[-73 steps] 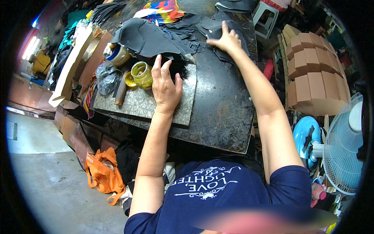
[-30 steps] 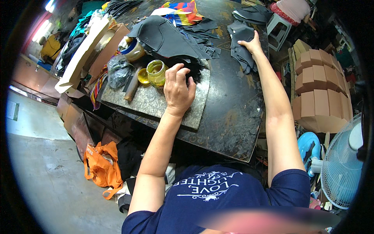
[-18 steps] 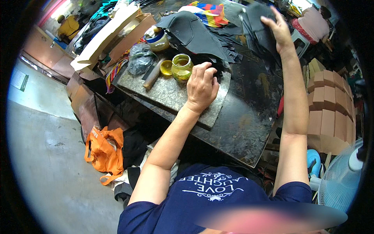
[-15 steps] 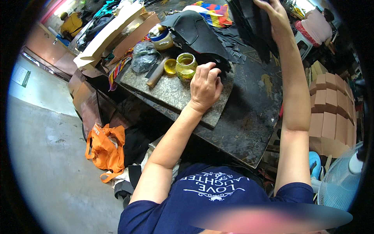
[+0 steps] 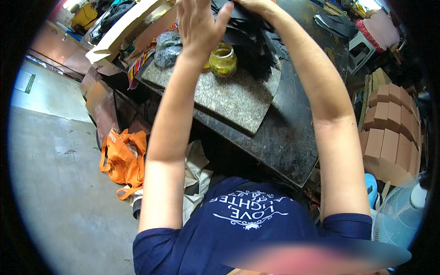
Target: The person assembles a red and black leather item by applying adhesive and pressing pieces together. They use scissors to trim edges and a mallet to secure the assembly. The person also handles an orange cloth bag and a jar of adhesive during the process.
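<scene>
My left hand (image 5: 200, 25) is raised over the stone slab (image 5: 233, 103), fingers spread, with no object seen in it. My right hand (image 5: 253, 4) is at the top edge of the view, its fingers mostly cut off, so its grip is hidden. Just below it, over the back of the slab, are blurred black pieces of sheet material (image 5: 252, 41). An open glass jar (image 5: 223, 60) with yellowish contents stands upright on the slab, right of my left wrist. A bundled grey plastic bag (image 5: 168, 49) lies left of that wrist.
Under the slab is a dark worktable (image 5: 293, 151). Flat black pieces (image 5: 337, 26) lie at its far right. Brown boxes (image 5: 389, 137) are stacked at right, near a fan (image 5: 398, 215). An orange bag (image 5: 123, 158) sits at left. Another person (image 5: 378, 27) is at back right.
My left hand has lifted from beside the jar and spread its fingers. My right hand has swung left from the far right, where it held black sheets, to above the slab.
</scene>
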Motion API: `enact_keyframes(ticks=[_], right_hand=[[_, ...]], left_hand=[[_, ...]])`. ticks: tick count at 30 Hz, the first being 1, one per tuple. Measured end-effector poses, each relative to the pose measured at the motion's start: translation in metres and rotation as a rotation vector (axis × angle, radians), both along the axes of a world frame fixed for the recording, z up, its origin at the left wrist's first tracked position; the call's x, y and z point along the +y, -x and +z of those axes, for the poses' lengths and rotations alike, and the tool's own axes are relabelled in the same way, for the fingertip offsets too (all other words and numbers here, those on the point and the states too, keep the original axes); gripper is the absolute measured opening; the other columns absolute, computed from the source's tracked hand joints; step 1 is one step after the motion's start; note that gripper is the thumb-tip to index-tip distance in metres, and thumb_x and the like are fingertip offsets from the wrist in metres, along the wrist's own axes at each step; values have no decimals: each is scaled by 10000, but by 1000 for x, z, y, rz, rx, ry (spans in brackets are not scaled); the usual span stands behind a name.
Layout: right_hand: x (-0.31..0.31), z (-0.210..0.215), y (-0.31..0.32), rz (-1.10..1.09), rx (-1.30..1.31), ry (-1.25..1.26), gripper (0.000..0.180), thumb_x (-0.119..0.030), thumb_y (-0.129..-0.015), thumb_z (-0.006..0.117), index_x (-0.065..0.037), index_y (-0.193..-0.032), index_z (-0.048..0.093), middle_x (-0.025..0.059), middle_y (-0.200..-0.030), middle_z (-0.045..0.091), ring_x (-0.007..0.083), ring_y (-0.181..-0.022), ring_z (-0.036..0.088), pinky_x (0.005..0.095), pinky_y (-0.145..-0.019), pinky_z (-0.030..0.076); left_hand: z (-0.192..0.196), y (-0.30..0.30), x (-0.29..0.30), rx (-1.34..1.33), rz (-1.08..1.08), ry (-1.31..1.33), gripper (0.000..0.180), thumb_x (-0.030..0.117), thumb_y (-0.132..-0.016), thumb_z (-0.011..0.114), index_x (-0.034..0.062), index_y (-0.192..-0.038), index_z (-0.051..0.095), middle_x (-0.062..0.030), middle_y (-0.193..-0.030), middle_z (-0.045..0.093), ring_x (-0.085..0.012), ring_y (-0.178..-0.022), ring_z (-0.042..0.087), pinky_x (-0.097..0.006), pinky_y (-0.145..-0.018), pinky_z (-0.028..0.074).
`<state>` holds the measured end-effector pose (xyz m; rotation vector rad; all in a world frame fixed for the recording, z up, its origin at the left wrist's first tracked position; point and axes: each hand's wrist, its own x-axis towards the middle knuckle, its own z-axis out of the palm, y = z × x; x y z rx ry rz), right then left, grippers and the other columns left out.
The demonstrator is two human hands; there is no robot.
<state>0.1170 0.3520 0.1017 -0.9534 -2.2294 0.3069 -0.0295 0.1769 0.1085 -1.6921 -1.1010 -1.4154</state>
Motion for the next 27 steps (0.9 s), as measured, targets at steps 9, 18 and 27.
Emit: enact_keyframes(ticks=[9,18,27], right_hand=[[-175,7,-42,154,88,-371,371,-113,-913,700,-107,-1277,628,36,-1016,677,124,-906,653,270,-783,544],[-210,-28,0,9,-425,-164,848,-316,-773,815,-197,-1497,390,134,-1487,446,285,-1120,659,392,-922,569],[-217,-26,-11,86,-440,-165,819,-168,-755,809,-262,-1469,419,64,-1307,563,254,-1021,692,371,-822,591]], left_hand=[[-10,46,71,542,-37,445,439,303,-991,500,64,-1352,573,-198,-1482,461,-419,-1433,319,-486,-1207,223],[-18,58,9,-228,-310,376,395,337,-1001,521,62,-1275,593,-199,-1347,512,-369,-1274,436,-434,-1081,320],[-94,11,-93,-485,-481,644,745,-43,-774,561,32,-1484,349,-160,-1410,443,-260,-1318,454,-416,-1131,351]])
